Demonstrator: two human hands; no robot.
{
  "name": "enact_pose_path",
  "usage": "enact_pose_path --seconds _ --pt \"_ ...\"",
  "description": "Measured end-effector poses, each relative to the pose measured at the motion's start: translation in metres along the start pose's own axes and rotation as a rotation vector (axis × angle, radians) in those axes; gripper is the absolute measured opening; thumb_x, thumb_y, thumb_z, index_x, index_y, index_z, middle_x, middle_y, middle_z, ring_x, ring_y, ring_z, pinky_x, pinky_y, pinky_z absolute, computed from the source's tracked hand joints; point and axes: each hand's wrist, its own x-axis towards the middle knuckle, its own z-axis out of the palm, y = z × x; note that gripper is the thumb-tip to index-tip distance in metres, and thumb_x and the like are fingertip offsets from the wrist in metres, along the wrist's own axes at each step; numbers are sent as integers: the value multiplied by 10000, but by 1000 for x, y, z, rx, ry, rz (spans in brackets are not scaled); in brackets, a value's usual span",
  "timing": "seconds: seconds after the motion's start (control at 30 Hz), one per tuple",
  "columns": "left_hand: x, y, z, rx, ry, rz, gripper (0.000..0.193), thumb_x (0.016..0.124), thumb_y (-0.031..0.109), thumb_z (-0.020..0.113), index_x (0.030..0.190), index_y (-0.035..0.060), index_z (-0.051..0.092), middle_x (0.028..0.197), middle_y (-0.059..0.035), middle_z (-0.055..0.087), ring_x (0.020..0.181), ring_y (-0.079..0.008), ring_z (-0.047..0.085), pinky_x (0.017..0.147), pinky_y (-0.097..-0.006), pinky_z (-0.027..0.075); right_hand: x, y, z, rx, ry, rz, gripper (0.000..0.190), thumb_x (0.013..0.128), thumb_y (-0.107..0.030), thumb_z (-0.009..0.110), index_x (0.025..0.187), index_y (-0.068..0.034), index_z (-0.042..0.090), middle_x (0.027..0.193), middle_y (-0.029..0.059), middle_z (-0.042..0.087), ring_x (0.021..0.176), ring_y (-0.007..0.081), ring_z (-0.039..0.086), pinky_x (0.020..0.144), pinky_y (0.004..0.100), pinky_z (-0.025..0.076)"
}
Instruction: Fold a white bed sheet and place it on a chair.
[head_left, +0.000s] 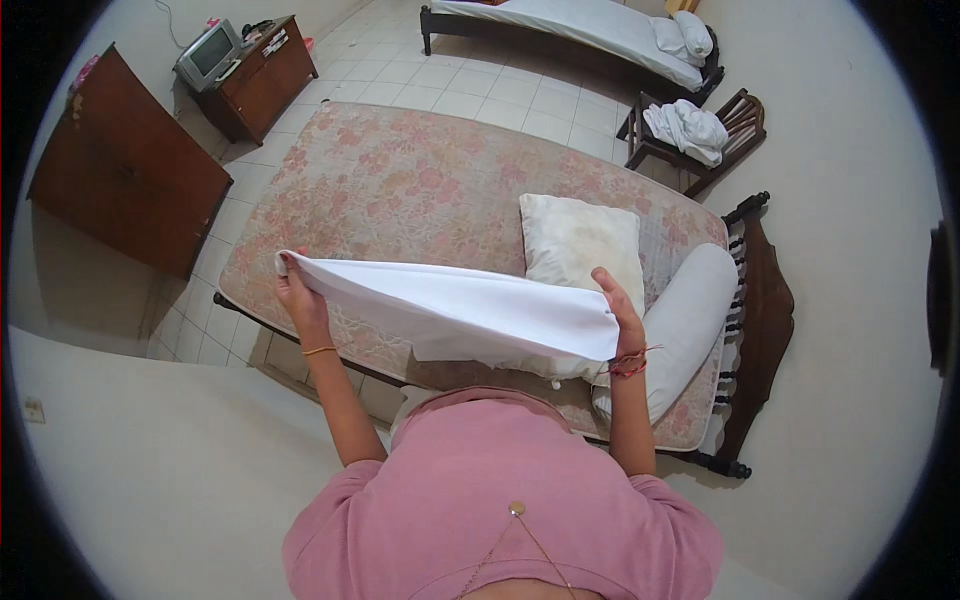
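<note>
A folded white cloth (465, 307) is stretched between my two hands above a bare mattress with a floral pattern (390, 180). My left hand (300, 292) grips its narrow left end. At the wider right end, my right hand (621, 311) has the cloth's edge against the palm, with the thumb raised; some of its fingers are hidden behind the cloth. Beyond the cloth lies a stained white pillow (585, 236), partly covered by it. A pale bolster (690, 322) rests to the right of my right hand, near the headboard.
The dark wooden headboard (761, 330) borders the mattress at right. A wooden chair (739, 127) behind the bed bears crumpled white fabric (686, 129). Farther back stands a second bed (570, 37). At left are a brown wooden cabinet (127, 169) and a small television (210, 56) on a wooden desk (259, 82).
</note>
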Motion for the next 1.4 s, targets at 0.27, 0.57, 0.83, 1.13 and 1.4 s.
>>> enact_pose_path --seconds 0.27,0.57,0.83,1.13,1.4 --pt "-11 -31 -10 -12 36 -95 200 784 268 542 822 75 503 776 1 521 720 -94 483 646 -237 405 27 -1 55 -61 -8 -336 766 592 50 596 1240 -90 211 1054 125 471 985 220 463 844 334 371" --pt "-13 -2 5 200 18 93 189 776 244 561 772 58 524 718 24 499 662 -55 430 598 -201 366 21 -31 21 -1107 416 -230 179 734 -67 542 893 16 554 894 38 545 766 95 496 673 213 394" --pt "-8 66 -12 659 -346 191 157 750 140 596 669 23 530 610 42 460 592 -33 388 536 -175 325 3 -66 35 -773 331 -289 248 821 -217 480 882 11 558 622 19 510 524 82 452 476 203 346" --pt "38 80 -46 1274 -344 180 106 754 80 528 707 -14 543 617 -44 513 590 -110 497 534 -248 389 57 -3 48 -945 489 191 305 823 -302 461 900 -11 509 640 39 510 429 106 479 365 199 392" --pt "120 5 -30 653 -129 211 121 839 92 419 865 -18 462 796 -49 532 683 -60 483 627 -170 404 174 74 20 -751 498 -69 350 851 -271 395 1101 -30 440 1127 56 432 1106 211 364 846 396 393"
